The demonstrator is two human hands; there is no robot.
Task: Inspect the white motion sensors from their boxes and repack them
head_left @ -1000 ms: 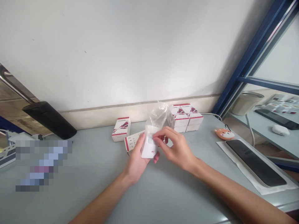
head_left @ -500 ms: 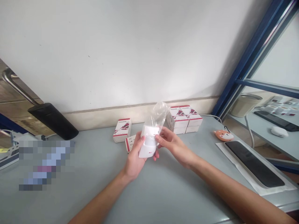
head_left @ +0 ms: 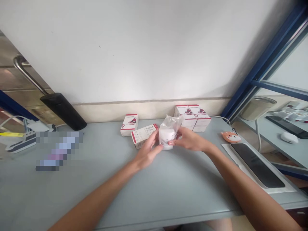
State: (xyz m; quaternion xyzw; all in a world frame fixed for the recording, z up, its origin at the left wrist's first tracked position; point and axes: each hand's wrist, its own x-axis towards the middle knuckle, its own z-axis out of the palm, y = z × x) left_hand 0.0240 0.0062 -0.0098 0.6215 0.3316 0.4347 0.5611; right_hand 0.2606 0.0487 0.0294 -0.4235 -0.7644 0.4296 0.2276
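A white plastic device (head_left: pixel 166 136) sits inside a clear plastic bag (head_left: pixel 171 122) between my two hands, above the grey table. My left hand (head_left: pixel 149 149) grips its left side, thumb near the lower edge. On the other side, my right hand (head_left: pixel 189 138) holds the device, its thumb across the lower front. What kind of device it is, I cannot make out. Behind my left hand lies a white and red carton (head_left: pixel 144 134), printed side up. A similar small box (head_left: pixel 129 124) is just beyond it, by the wall.
Several white and red boxes (head_left: pixel 193 117) are stacked at the back, right of centre. A dark phone (head_left: pixel 257 165) lies on white paper at the right, below an orange animal-faced case (head_left: pixel 231 137). On the left stand a black padded arm (head_left: pixel 64 110) and a power strip (head_left: pixel 24 141).
The bagged device has moved right and turned, and the bag's loose end now stands lower above it. Both hands moved with it. The camera view has shifted, showing the table's front edge.
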